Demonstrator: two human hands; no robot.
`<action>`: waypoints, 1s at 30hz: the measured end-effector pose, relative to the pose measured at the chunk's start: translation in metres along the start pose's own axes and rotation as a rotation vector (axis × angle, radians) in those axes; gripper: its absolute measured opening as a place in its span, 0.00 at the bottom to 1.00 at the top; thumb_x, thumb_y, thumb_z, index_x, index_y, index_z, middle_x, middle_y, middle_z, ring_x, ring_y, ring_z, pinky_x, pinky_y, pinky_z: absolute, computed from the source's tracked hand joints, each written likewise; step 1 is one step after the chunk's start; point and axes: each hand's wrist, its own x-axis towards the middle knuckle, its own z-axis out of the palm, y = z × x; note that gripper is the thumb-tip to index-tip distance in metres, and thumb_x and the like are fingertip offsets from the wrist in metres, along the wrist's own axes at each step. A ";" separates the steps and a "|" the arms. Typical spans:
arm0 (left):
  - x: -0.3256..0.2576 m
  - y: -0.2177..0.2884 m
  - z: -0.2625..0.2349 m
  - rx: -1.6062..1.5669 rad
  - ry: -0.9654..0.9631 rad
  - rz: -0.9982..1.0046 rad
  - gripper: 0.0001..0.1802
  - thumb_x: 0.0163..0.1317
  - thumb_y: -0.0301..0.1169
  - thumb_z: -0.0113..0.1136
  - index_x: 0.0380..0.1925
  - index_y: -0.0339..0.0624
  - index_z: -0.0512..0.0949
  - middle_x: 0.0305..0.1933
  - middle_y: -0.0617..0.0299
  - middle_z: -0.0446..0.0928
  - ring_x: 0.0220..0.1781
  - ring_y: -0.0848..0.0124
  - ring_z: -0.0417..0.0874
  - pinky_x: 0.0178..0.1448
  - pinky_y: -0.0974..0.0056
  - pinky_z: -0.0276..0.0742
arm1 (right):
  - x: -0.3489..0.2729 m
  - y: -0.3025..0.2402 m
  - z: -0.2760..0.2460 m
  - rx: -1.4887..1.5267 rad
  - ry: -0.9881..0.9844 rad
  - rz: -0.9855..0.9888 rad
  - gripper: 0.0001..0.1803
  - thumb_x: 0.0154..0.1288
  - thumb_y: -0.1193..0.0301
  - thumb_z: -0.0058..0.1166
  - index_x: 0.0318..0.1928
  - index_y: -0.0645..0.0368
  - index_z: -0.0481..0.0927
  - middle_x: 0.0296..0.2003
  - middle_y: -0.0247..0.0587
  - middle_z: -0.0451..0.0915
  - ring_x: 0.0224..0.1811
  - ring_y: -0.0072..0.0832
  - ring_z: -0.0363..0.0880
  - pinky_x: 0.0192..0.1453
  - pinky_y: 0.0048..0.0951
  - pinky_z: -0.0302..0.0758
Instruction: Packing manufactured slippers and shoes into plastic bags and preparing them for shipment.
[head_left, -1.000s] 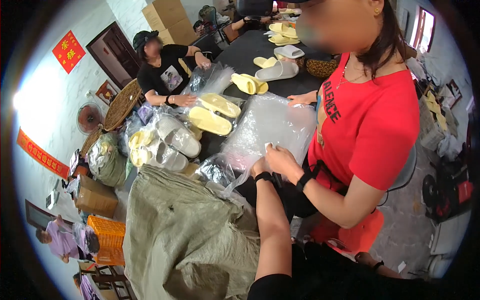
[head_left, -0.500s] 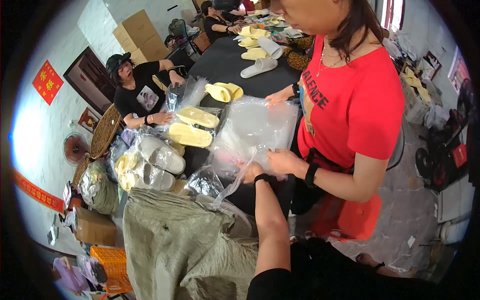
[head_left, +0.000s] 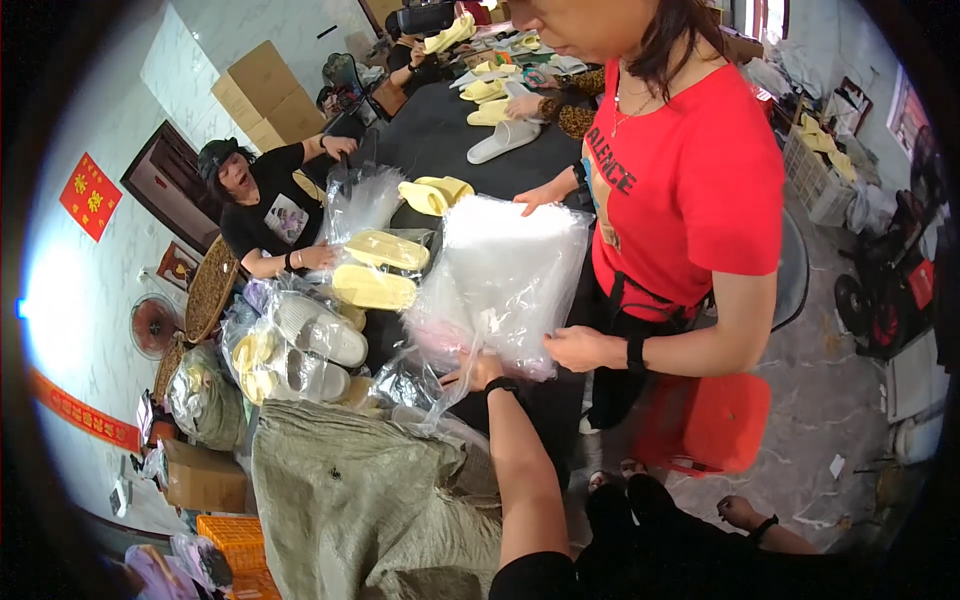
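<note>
Sack: a grey-green woven sack (head_left: 350,500) fills the near left, its top reaching the near edge of the tabletop.
Left hand: the person's own forearm rises from the lower edge, a dark band at the wrist; the left hand (head_left: 478,372) sits at the near edge of the stack of clear plastic bags (head_left: 500,280), fingers closed on a loose clear bag that trails down toward the sack.
Right hand: out of sight in this view.
Bag stack: a thick pile of clear bags, tilted up off the dark tabletop (head_left: 440,135), in the middle of the scene just beyond the left hand.
Co-worker in red: stands right of the stack; one hand (head_left: 580,350) grips its near right corner, the other hand (head_left: 540,198) rests on its far edge.
Red stool: a red plastic stool (head_left: 705,420) stands on the floor right of the stack, behind this co-worker.
Bagged slippers: pale yellow slippers (head_left: 380,268) in clear bags lie left of the stack; white and yellow pairs (head_left: 300,345) are heaped further left.
Seated person: in black with a cap, far left, a hand (head_left: 322,257) touching the yellow slippers.
Far end: more yellow and white slippers (head_left: 495,110) lie along the tabletop; cardboard boxes (head_left: 265,95) are stacked at the far left wall.
</note>
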 end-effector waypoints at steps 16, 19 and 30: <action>0.057 -0.069 -0.036 -1.012 -0.374 0.045 0.14 0.54 0.40 0.48 0.30 0.40 0.73 0.18 0.57 0.68 0.21 0.63 0.71 0.23 0.62 0.65 | 0.022 -0.260 -0.019 0.075 -0.188 -0.845 0.21 0.66 0.58 0.41 0.52 0.60 0.66 0.45 0.51 0.73 0.47 0.38 0.73 0.49 0.34 0.70; 0.027 -0.089 -0.078 -0.949 -0.414 0.318 0.10 0.53 0.34 0.49 0.32 0.40 0.74 0.19 0.60 0.69 0.21 0.67 0.70 0.22 0.65 0.65 | 0.035 -0.361 -0.007 0.632 -0.319 -0.757 0.29 0.64 0.57 0.45 0.59 0.61 0.59 0.56 0.41 0.64 0.59 0.26 0.62 0.61 0.27 0.60; -0.169 -0.068 -0.273 -1.092 -0.124 -0.061 0.07 0.49 0.22 0.50 0.31 0.40 0.69 0.24 0.64 0.68 0.19 0.77 0.65 0.17 0.72 0.59 | 0.015 -0.468 0.004 1.401 -1.176 -0.640 0.23 0.65 0.51 0.38 0.47 0.54 0.74 0.42 0.33 0.76 0.41 0.21 0.73 0.46 0.27 0.70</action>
